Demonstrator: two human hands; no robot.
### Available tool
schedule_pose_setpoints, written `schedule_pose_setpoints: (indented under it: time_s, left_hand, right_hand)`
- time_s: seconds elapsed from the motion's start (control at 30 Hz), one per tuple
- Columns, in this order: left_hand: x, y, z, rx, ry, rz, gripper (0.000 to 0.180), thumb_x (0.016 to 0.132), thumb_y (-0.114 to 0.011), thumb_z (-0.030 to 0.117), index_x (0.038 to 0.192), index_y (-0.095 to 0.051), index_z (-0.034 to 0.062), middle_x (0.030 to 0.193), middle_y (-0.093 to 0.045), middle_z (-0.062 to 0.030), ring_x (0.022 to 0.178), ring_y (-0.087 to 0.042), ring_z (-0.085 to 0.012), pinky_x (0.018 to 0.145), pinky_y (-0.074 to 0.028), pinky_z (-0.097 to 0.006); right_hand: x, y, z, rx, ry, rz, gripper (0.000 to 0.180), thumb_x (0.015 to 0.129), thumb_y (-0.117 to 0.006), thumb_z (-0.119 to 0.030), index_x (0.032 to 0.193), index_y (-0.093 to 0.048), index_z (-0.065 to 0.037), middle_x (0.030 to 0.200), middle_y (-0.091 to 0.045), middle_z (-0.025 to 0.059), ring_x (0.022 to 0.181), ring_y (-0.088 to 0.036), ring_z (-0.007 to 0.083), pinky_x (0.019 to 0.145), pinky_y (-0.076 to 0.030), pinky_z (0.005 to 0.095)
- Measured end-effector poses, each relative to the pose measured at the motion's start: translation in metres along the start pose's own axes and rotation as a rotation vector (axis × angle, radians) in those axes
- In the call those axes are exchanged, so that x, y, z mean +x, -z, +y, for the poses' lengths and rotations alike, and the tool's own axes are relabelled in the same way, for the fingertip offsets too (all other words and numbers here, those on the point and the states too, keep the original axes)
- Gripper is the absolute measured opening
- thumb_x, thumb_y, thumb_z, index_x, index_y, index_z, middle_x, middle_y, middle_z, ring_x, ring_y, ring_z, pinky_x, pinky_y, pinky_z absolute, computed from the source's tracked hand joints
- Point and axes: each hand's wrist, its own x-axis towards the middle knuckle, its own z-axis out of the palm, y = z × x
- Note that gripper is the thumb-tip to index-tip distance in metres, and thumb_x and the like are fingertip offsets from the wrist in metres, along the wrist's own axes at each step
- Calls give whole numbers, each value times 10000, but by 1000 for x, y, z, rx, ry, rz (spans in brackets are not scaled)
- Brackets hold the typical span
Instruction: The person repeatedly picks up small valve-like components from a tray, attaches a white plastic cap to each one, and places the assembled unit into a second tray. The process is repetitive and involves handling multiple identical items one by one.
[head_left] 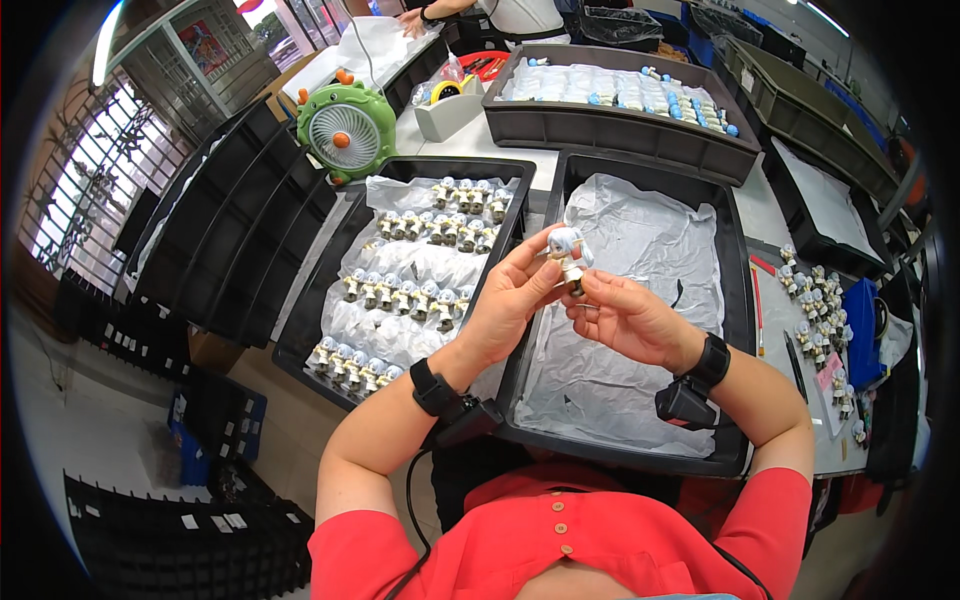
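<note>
A small figurine (pixel 568 255) with pale blue hair, a white outfit and dark feet is held upright between both hands. My left hand (pixel 512 292) is closed on its head and side with thumb and fingers. Lower down, my right hand (pixel 637 318) pinches it near the feet; the exact contact is partly hidden by the fingers. Both hands are above the inner edge of a black tray (pixel 738 330) lined with crumpled white paper (pixel 630 390). A thin dark piece (pixel 679 293) shows on that paper.
On the left, a black tray (pixel 283 350) holds rows of similar figurines (pixel 400 295). More figurines (pixel 820 305) cluster on the right beside a red-handled brush (pixel 758 320) and a blue bin (pixel 862 330). A green fan (pixel 345 130) and a grey crate (pixel 620 135) stand behind. A person's hand (pixel 412 22) appears far back.
</note>
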Motion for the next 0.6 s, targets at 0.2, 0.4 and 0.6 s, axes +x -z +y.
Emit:
schedule_pose_setpoints:
  time_s: [0.2,0.4,0.6]
  left_hand:
    - [0,-2,1,56,-2,16,500,887,-559,216,1330,-367,84,1184,-541,-35,1057,-520,-110,879,-436,-265]
    - [-2,-4,5,56,9,-23,484,904,-516,170,1347,-337,90,1288,-464,-75,1117,-491,-144,918,-421,-296]
    - [-2,-4,3,27,6,-45,485,910,-488,124,1360,-311,92,1320,-429,-85,1133,-481,-154,933,-418,-305]
  right_hand:
    - [0,0,1,-151,48,96,243,827,-645,-211,980,-507,-83,891,-514,-15,834,-490,54,747,-405,212]
    - [0,-7,1,-374,192,193,248,799,-669,-148,952,-489,-73,880,-516,-13,779,-495,49,704,-414,206]
    - [3,-1,4,-642,406,268,278,760,-691,-90,905,-454,-73,843,-505,-13,699,-485,32,613,-408,172]
